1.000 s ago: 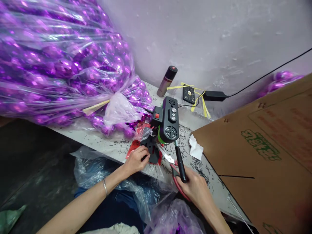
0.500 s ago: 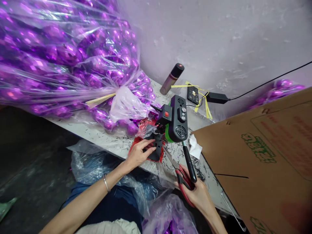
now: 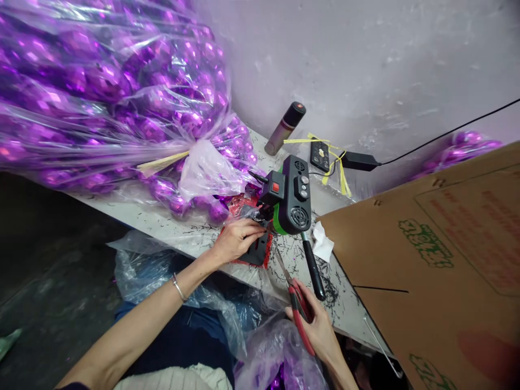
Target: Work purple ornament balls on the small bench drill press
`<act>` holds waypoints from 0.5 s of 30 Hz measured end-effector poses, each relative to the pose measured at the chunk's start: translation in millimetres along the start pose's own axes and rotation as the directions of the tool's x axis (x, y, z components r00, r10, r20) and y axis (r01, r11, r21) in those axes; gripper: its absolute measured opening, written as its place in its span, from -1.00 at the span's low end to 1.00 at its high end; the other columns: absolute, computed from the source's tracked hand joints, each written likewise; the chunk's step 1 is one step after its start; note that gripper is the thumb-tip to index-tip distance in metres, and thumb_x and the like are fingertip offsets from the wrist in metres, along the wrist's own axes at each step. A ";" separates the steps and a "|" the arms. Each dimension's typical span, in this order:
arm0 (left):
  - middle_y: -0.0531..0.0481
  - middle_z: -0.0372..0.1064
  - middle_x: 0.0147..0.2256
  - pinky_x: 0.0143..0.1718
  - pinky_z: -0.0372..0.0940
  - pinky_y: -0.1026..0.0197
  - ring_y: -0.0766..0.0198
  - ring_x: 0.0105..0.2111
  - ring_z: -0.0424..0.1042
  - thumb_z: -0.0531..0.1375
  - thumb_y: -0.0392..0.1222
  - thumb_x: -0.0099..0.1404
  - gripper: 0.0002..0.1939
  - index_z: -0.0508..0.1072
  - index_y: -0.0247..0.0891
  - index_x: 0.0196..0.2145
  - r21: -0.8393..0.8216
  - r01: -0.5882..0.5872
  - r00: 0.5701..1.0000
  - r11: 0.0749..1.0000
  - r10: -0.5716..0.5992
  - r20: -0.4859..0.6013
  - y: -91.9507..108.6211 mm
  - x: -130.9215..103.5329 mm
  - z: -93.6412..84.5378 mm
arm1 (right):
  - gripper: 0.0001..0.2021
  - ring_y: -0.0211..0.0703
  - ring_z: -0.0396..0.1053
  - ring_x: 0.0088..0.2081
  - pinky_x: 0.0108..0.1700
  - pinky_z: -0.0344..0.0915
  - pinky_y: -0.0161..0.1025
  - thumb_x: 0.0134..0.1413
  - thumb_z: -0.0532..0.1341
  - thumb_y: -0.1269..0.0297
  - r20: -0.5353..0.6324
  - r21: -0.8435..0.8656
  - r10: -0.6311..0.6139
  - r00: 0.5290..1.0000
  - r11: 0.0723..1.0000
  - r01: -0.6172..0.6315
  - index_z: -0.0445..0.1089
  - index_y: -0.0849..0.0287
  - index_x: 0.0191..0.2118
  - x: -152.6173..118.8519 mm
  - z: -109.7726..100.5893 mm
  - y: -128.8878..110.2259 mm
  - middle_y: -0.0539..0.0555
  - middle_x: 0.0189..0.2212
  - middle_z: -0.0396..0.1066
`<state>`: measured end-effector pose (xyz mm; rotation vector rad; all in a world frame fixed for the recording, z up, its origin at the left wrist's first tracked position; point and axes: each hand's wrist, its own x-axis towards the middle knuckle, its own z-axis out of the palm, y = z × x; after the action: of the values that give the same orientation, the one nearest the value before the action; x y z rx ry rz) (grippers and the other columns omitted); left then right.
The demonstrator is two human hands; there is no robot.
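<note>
My right hand [image 3: 320, 325] grips a pair of scissors [image 3: 298, 311] by its red and black handles, with the blades pointing up and away toward the machine. My left hand [image 3: 238, 238] reaches in at the black bench machine [image 3: 296, 195], which has a red switch and a black lever [image 3: 312, 268]. Its fingers are pinched together over the machine's black base plate [image 3: 257, 253], just under the machine head. Whatever lies between the fingertips is too small or hidden to make out. Red material shows around the base plate.
Large clear bags of shiny purple balls [image 3: 93, 92] fill the left. Behind the machine are a dark spray can [image 3: 285, 128], yellow ties [image 3: 343, 176] and a power adapter [image 3: 359, 161]. A cardboard box [image 3: 426, 254] stands right; black clippings and white tissue [image 3: 323, 242] lie on the table.
My left hand has moved up and right toward the machine head, its fingers closing from spread to pinched. My right hand has shifted slightly left and down with the scissors, away from the lever.
</note>
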<state>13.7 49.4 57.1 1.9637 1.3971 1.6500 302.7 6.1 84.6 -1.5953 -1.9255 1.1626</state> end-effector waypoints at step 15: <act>-0.09 0.50 -0.29 -0.28 0.42 0.24 0.27 -0.31 0.48 -0.01 -0.40 0.39 -0.74 0.48 -0.35 -0.20 0.206 -0.209 0.975 0.956 0.188 0.114 1.7 4.1 -4.7 | -0.35 0.13 0.48 0.02 0.00 0.48 -0.09 -0.25 0.46 0.14 -0.016 0.050 0.074 0.997 0.996 -0.073 0.46 0.11 0.08 -5.7 11.6 -13.7 0.14 0.03 0.50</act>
<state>10.2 49.8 62.5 2.3416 1.4395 1.5144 287.4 -3.5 89.7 -1.6578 -1.8269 1.2112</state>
